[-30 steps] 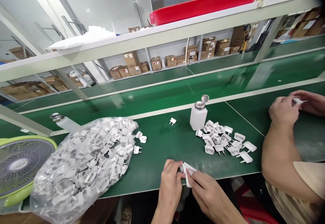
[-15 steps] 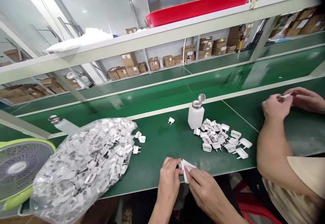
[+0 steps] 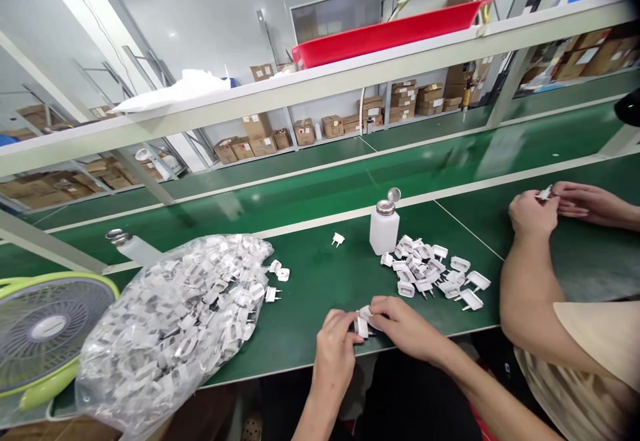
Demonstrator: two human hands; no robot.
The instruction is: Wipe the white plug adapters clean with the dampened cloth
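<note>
White plug housing (image 3: pixel 362 327) over the near edge of the bench (image 3: pixel 305 321), taken as clock centre, 12 at top of view; pins partly visible, pointing to about 3 o'clock; left hand (image 3: pixel 336 341), at 8 o'clock of it, nearly closed, thumb and fingers pinching the housing at its side; right hand (image 3: pixel 407 326), at 3 o'clock, fingers curled and thumb drawn in, gripping a white piece (image 3: pixel 367 311) laid against the upper part of the housing; material of that piece cannot be told, being small and half covered by fingers; loose plug (image 3: pixel 338 238) on the green surface between 11 and 12 o'clock, pins down; white bottle (image 3: pixel 383 231) upright between 12 and 1, metal lid raised; heap of white housings (image 3: pixel 427 269) near 2 o'clock, beside the bottle's base, hollow backs and pins showing at mixed angles; clear plastic bag (image 3: pixel 185 321) at 9 o'clock, packed with similar white parts; a few small parts (image 3: pixel 273 293) just beside it, at 10 o'clock; second bottle (image 3: pixel 141 251) tilted behind the bag; green-rimmed fan (image 3: pixel 49 326) farther out at 9; co-worker's hands (image 3: pixel 533 211) near 2 o'clock, well apart, holding another white plug (image 3: pixel 545 193).
</note>
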